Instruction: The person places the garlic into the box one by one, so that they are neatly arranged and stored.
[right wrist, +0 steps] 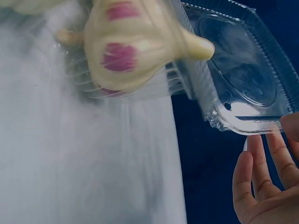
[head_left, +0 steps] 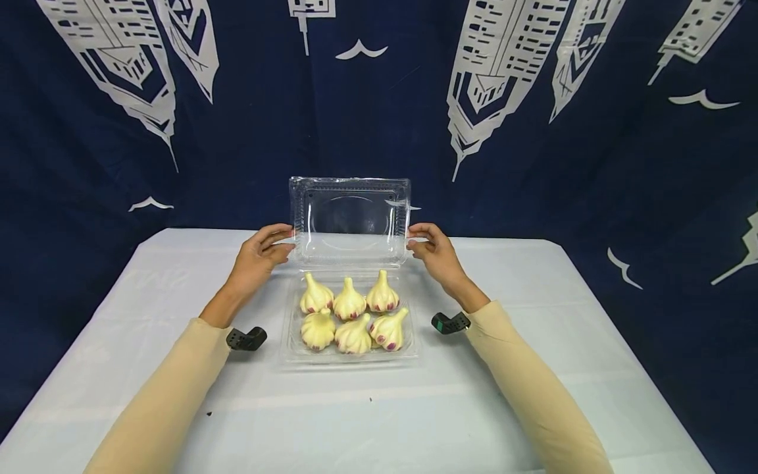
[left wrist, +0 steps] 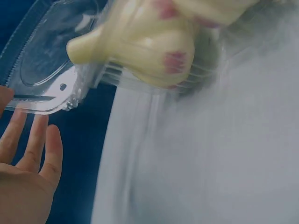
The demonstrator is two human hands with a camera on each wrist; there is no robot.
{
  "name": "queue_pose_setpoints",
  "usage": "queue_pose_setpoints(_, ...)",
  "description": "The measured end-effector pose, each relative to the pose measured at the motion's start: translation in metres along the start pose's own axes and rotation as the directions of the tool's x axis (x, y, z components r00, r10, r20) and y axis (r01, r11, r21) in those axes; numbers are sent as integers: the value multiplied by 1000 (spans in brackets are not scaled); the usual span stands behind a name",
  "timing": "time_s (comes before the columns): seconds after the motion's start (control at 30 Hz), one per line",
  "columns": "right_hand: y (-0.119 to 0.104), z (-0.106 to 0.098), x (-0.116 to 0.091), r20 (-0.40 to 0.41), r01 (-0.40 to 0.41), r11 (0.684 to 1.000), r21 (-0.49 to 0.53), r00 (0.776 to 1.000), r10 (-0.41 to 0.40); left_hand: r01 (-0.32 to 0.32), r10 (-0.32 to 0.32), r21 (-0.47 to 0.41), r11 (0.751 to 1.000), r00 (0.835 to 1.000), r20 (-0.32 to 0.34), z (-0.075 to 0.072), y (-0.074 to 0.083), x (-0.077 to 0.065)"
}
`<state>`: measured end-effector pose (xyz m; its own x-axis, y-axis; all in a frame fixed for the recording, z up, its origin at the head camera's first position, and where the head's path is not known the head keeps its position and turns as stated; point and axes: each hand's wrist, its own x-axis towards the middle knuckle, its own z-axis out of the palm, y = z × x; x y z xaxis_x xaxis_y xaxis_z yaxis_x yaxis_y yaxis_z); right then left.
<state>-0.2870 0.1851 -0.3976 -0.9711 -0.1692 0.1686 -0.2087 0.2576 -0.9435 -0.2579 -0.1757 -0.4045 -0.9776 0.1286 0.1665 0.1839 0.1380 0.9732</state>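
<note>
A clear plastic clamshell container (head_left: 349, 361) sits on the table and holds several garlic bulbs (head_left: 349, 304) in two rows, pale with purple patches. Its hinged lid (head_left: 349, 214) stands raised at the back. My left hand (head_left: 253, 262) pinches the lid's left edge between thumb and fingertips, and my right hand (head_left: 439, 261) does the same at the right edge. In the left wrist view, the outer fingers (left wrist: 52, 154) extend below the lid corner. The right wrist view shows a garlic bulb (right wrist: 135, 46) close behind the container's clear side wall.
A white cloth covers the table (head_left: 367, 428). Behind it hangs a dark blue curtain (head_left: 379, 118) with white building prints. Black straps (head_left: 247, 339) show at both wrists over beige sleeves (head_left: 160, 401). A small dark speck (head_left: 209, 413) lies at the front left.
</note>
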Motion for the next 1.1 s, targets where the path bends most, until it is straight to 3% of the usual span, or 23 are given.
queue_pose_setpoints(0.3, -18, -7, -23, 27, 57, 998, 20, 998, -57, -36, 31, 64, 997, 997, 70, -7, 20, -27)
queue_pose_setpoints(0.5, -27, -14, -48, 28, 64, 995, 78, 997, -66, 17, -28, 142, 990, 996, 79, -10, 30, -53)
queue_pose_setpoints(0.77, -38, -18, -93, 122, -42, 964, 261, 992, 10, 6, -10, 23, 1000, 984, 176, -14, 45, -89)
queue_pose_setpoints(0.87, -38, -18, -110, 176, -85, 950, 300, 984, 32, 4, -13, 45, 999, 981, 194, -12, 47, -104)
queue_pose_setpoints(1.1, -26, -13, -139, 233, -129, 962, 242, 970, 71, 58, -80, 145, 988, 985, 154, 2, 39, -131)
